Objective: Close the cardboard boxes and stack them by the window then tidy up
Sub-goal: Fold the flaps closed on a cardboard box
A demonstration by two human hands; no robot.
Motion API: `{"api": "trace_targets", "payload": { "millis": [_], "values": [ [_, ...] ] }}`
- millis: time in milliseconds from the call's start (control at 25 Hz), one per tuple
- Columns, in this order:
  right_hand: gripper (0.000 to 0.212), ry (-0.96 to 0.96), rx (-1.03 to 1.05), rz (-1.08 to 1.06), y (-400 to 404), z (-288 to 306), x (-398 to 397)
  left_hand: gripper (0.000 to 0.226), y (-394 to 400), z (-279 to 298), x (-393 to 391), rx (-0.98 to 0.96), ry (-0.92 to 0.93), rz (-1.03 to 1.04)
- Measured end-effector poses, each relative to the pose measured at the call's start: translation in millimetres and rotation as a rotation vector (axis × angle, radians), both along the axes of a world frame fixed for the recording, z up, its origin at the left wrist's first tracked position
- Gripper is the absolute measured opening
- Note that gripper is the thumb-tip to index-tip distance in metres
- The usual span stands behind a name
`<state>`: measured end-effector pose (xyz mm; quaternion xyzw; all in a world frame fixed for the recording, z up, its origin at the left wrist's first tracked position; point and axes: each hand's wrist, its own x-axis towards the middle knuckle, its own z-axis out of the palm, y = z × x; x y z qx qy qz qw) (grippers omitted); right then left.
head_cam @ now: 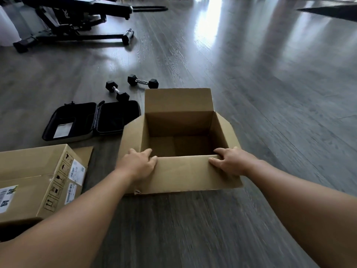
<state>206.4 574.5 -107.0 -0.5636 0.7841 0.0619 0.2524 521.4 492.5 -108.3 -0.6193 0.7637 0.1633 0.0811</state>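
We see daylight entering from far beyond the hands, at the top of the view, where it lays a bright, washed-out glare streak on the grey floor (210, 24). Nearer to us the floor (173, 229) turns dim and streaked with motion blur. The open box (185, 176) between the left hand (138, 164) and right hand (230, 161) has a dark, shadowed interior. The weight bench (73, 18), far off on the left hand's side, throws a soft shadow on the floor. The wide lens bends the floorboards and stretches the forearms at the lower edge.
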Motion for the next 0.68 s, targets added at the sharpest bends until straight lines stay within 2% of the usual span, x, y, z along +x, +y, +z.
{"api": "trace_targets", "payload": {
  "millis": [80, 240, 360, 440, 520, 640, 680],
  "values": [
    [0.076, -0.032, -0.015, -0.016, 0, -4, -2, 0.070, -4, -5, 6, 0.018, 0.076, -0.020],
    [0.074, 0.098, -0.130, -0.105, 8, -16, -4, 0.073, -6, -8, -8, -0.050, 0.023, -0.087],
    [0.091, 0.235, -0.164, -0.137, 18, -16, -17, 0.085, -5, -10, -32, -0.051, 0.111, -0.106],
    [0.100, 0.364, -0.200, -0.151, 27, -16, -30, 0.103, -3, -13, -50, -0.067, 0.195, -0.109],
    [0.104, 0.435, -0.240, -0.171, 37, -20, -45, 0.112, -3, -16, -68, -0.074, 0.262, -0.088],
    [0.101, 0.424, -0.267, -0.186, 52, -25, -66, 0.087, -3, -21, -95, -0.053, 0.344, -0.088],
    [0.096, 0.403, -0.271, -0.192, 58, -26, -70, 0.086, -1, -23, -104, -0.031, 0.359, -0.103]
  ]
}}
